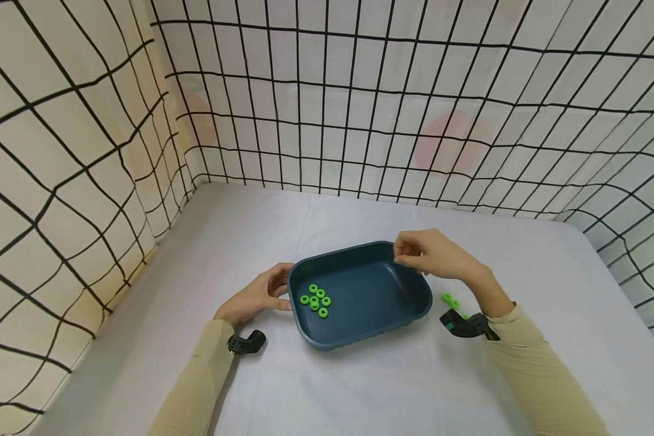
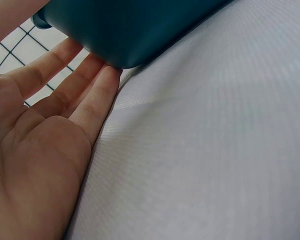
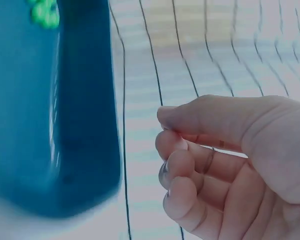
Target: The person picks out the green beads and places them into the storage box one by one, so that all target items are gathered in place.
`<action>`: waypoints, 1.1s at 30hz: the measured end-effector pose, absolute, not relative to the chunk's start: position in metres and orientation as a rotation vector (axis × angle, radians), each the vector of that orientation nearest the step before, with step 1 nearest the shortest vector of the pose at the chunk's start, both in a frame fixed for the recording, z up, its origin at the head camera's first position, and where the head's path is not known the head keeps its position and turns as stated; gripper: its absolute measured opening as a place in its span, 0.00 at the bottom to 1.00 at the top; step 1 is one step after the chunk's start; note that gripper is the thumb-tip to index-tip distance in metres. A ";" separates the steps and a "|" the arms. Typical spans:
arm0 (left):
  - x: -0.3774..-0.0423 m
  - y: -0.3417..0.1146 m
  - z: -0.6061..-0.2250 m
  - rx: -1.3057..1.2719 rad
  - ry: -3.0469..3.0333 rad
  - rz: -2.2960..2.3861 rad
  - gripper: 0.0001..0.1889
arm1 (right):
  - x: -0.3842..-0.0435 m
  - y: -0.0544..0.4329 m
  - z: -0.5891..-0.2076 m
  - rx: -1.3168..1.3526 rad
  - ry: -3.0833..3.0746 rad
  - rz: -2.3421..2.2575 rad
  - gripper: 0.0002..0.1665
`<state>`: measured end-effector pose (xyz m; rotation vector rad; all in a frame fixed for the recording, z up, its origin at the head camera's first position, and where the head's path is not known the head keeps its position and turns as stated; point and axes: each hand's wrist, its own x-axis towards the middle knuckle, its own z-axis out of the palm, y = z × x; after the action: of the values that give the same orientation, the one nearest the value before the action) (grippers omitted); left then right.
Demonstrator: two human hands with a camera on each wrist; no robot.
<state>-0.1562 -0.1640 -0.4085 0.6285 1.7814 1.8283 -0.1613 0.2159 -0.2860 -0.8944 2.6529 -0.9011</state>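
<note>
A dark blue tray [image 1: 360, 339] with rounded corners lies on the white cloth. Several small green rings [image 1: 314, 300] are grouped on its floor toward the left end. My left hand [image 1: 257, 297] is at the tray's left end. In the left wrist view, its nearly straight fingers [image 2: 97, 95] touch the tray's outer wall [image 2: 125, 30]. Over the tray's right end hovers my right hand [image 1: 433, 254], thumb near the loosely curled fingers. The right wrist view shows nothing between its fingertips. More green rings [image 1: 450, 301] lie on the cloth right of the tray, partly hidden by the right wrist's camera.
A black net [image 1: 354, 115] stands along the back and both sides of the white surface [image 1: 327, 393]. Black wrist cameras [image 1: 247, 343] sit on both forearms, over beige sleeves.
</note>
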 end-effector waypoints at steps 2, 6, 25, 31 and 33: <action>-0.156 -0.164 -0.409 0.637 1.777 1.830 0.43 | -0.152 0.239 -0.290 -0.777 2.709 -0.945 0.02; -0.157 -0.164 -0.409 0.640 1.771 1.834 0.43 | -0.134 0.273 -0.299 -0.595 2.796 -0.980 0.03; -0.156 -0.163 -0.408 0.635 1.785 1.820 0.43 | -0.086 0.332 -0.354 -0.362 2.829 -0.863 0.12; -0.155 -0.163 -0.408 0.609 1.802 1.807 0.43 | -0.079 0.337 -0.366 -0.319 2.831 -0.852 0.13; -0.155 -0.163 -0.409 0.608 1.804 1.805 0.43 | -0.078 0.338 -0.369 -0.300 2.825 -0.862 0.12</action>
<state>-0.1546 -0.1631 -0.4085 0.6083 1.8043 1.8048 -0.0779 0.3379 -0.3694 -0.3003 2.8250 -0.8619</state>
